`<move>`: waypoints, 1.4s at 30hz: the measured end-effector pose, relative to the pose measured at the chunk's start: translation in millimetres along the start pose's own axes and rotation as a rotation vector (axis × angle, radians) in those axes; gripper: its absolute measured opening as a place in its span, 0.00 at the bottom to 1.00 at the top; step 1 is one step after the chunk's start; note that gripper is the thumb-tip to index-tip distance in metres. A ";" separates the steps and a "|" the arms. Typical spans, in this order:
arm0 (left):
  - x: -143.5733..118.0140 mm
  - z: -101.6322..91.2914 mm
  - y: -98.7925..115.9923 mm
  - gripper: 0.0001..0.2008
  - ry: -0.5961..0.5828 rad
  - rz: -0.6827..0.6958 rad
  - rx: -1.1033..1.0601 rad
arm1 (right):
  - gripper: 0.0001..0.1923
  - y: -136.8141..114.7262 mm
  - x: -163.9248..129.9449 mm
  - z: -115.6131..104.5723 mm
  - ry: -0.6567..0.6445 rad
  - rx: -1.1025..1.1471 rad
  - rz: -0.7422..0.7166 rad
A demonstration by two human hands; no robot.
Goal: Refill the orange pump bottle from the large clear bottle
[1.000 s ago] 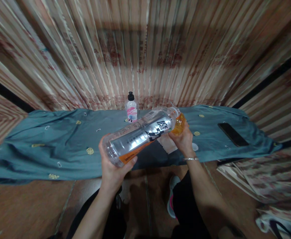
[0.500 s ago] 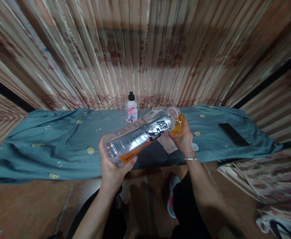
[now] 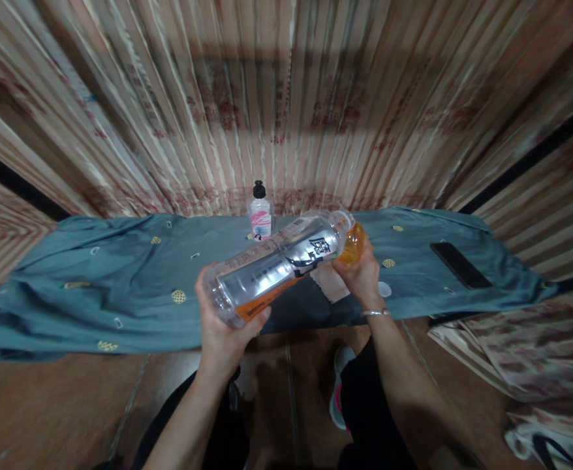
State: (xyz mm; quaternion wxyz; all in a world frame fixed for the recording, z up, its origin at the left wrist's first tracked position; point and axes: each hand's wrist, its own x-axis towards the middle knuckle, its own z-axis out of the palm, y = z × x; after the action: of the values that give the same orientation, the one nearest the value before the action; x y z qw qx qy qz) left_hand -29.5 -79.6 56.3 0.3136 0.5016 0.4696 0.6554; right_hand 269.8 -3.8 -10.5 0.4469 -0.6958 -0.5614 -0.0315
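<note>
I see a teal cloth [image 3: 95, 294] across mid-frame, striped curtains [image 3: 286, 98] above; my left hand [image 3: 222, 326] and right hand [image 3: 359, 277] grip the tilted bottle [image 3: 277, 267].

The large bottle [image 3: 277, 264] carries a bold black character on its silver label, otherwise illegible

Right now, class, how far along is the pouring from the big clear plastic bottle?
Done: most of the large clear plastic bottle looks empty, and its white cap lies on the blue cloth.
In hand: the left hand tips the bottle's base up, and the right hand holds a small cup of orange liquid at its mouth.
Left: an orange remnant shows near the base.
</note>
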 end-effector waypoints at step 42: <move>-1.7 2.7 11.9 0.47 0.004 0.074 0.128 | 0.40 -5.8 1.2 -2.6 0.002 0.001 0.014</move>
State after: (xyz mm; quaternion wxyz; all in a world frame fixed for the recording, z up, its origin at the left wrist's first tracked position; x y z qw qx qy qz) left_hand -25.8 -84.6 67.0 0.2556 0.5362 0.4923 0.6363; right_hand 266.7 -4.8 -4.8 0.4479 -0.6993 -0.5563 -0.0288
